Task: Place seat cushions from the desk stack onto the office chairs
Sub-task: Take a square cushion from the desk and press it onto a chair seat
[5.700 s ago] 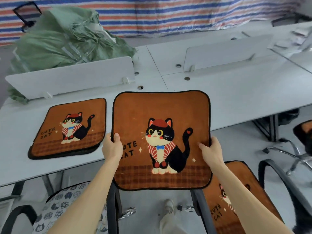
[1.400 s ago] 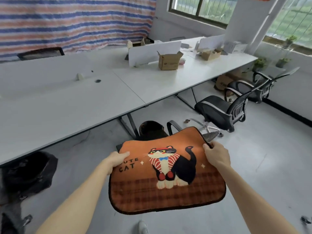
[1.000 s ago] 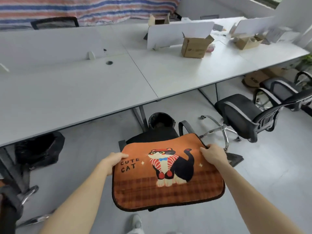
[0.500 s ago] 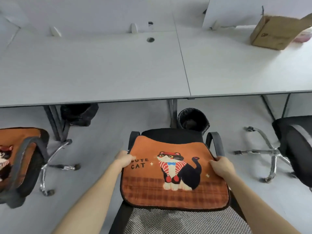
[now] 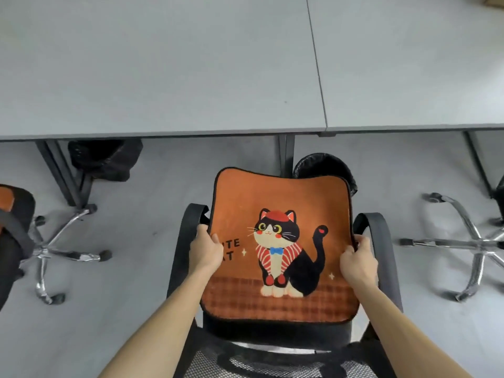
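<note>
We have carried the cushion [image 5: 281, 241] away from the surface [image 5: 163, 64] to the office chair [image 5: 381, 255]. It now lies on the seat, where half a second ago its back edge overhung the backrest.

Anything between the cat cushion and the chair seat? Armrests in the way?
Nothing visible blocks it. The cushion lies between the left armrest and right armrest, over the black seat, whose near edge shows bare. The left hand and right hand grip its side edges just inside the armrests. The seat under the cushion is hidden.
</note>
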`<state>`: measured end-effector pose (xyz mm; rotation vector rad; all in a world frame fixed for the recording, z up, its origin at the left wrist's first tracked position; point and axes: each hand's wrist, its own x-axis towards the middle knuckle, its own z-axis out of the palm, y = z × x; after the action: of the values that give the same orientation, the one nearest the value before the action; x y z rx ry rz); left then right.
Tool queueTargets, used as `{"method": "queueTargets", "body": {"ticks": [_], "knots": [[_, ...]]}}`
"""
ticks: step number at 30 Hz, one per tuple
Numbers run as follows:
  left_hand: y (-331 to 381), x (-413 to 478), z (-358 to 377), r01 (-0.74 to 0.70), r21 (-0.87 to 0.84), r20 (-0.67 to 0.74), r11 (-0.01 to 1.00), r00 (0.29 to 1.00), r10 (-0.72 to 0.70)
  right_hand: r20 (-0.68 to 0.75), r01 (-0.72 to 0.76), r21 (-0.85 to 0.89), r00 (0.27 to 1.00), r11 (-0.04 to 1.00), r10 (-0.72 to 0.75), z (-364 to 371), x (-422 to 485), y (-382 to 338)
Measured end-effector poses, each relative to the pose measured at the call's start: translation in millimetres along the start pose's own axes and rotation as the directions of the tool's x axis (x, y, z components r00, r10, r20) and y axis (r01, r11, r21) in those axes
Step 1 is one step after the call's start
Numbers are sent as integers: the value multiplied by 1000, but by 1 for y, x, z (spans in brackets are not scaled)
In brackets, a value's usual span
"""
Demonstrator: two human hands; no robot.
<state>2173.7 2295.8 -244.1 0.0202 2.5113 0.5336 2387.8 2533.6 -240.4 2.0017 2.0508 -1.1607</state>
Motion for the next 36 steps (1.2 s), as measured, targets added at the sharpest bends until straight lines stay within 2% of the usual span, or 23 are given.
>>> {"method": "queueTargets", "body": {"ticks": [4,11,17,26,33,36], "knots": [[-19,-5,48,-72,206,114,976,992,49,87,-6,-114,996,993,16,30,9,24],[-53,-5,84,85,237,86,968,990,-109,70,-53,-224,995,973,71,47,15,58],[-66,0,92,87,327,129,941,982,-136,52,-49,-285,996,957,67,52,29,70],[-64,-4,103,143,419,97,897,975,-200,88,-5,-385,995,923,42,59,41,85],[-64,-3,104,134,385,65,913,983,-172,75,-33,-419,995,907,70,63,37,80],[-51,-6,110,-12,366,25,931,1000,3,18,-36,-520,998,853,53,66,30,70]]}}
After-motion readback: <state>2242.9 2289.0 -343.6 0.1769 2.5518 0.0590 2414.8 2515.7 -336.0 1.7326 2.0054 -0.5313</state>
